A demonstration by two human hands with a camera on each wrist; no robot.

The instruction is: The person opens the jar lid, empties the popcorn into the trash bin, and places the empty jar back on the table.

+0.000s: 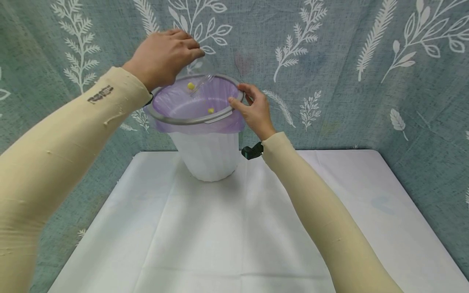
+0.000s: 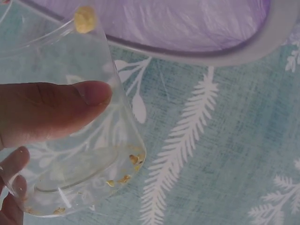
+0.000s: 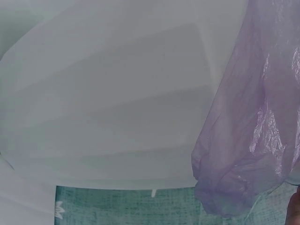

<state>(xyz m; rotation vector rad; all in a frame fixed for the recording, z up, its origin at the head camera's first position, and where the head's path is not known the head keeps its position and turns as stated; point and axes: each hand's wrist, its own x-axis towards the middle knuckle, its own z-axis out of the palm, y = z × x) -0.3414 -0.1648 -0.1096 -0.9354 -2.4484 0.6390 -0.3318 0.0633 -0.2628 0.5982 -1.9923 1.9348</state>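
My left hand (image 1: 166, 57) grips a clear plastic cup (image 2: 119, 112) tipped with its mouth toward a white waste bin (image 1: 209, 154). Crumbs (image 2: 124, 179) cling around the cup's base, and a yellow chunk (image 2: 85, 19) is at its mouth. A thin purple bag (image 3: 234, 164) lines the bin and folds over the outside under a grey rim ring (image 1: 183, 121). In the head view, one yellow piece (image 1: 191, 86) shows beside the cup's mouth and another yellow bit (image 1: 210, 110) lower against the liner. With thumb and fingers my right hand (image 1: 254, 108) holds the ring's right side.
The bin's base meets a table under a white cloth (image 1: 205, 236), near its back edge. Behind and at both sides hangs a green-blue curtain (image 1: 253, 49) with white leaf prints. A black wrist device (image 1: 253, 151) sits under my right wrist.
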